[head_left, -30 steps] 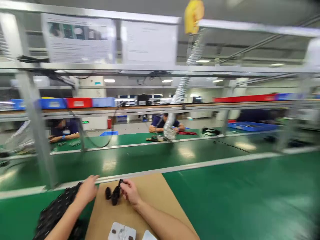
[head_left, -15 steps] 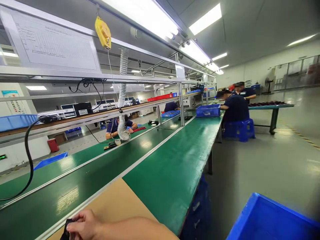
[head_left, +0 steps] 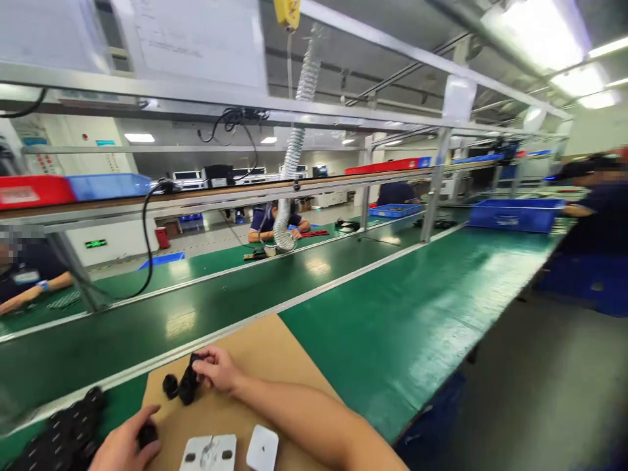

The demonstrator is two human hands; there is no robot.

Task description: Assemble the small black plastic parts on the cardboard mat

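Observation:
My right hand [head_left: 219, 370] is closed on a small black part [head_left: 188, 382] over the brown board, its fingertips pinching the upper end. Just left of that lies a smaller round black piece [head_left: 169, 386]. At the lower left, my left hand [head_left: 125, 441] curls its thumb and fingers around another dark rounded part [head_left: 147, 433]. A white plate with two slots [head_left: 210, 453] and a smaller white square plate with rounded corners [head_left: 262, 449] lie between my arms. Beyond my left hand, many black parts [head_left: 63, 432] sit in a cluster.
The brown board [head_left: 265, 347] covers part of the green bench [head_left: 383, 327]. A metal frame with a shelf [head_left: 314, 183] runs above the bench, with a hanging cable and silver duct [head_left: 294, 150]. A blue bin [head_left: 515, 214] stands farther along. Several people sit around the line.
The view has swung left and down, so my left hand, the white plates and the black cluster now show. My right hand still holds a black part over the board.

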